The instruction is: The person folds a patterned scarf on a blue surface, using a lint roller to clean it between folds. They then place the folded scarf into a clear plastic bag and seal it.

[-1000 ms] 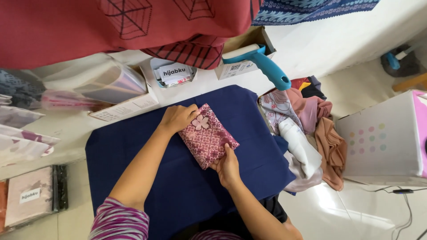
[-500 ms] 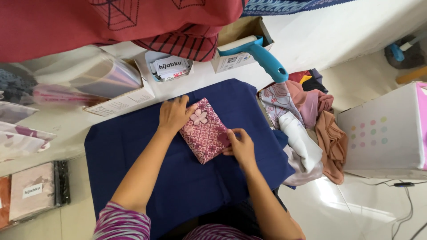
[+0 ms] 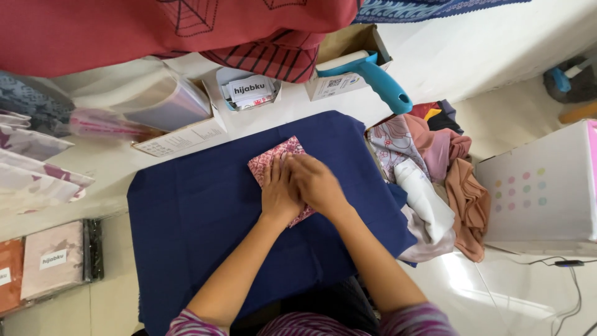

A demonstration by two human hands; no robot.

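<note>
Navy cloth (image 3: 205, 218) over white floor (image 3: 497, 50); hands pressing pink folded fabric (image 3: 267, 163).

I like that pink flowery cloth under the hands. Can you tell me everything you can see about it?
The pink cloth is a small folded square of soft-looking fabric, pink with a fine pattern and a paler flower near one corner. It lies flat and turned at a slant on the dark blue cloth. The left hand and the right hand both press down on it side by side, palms flat, hiding most of it; only its upper left part and a bit of the lower edge show.
</note>
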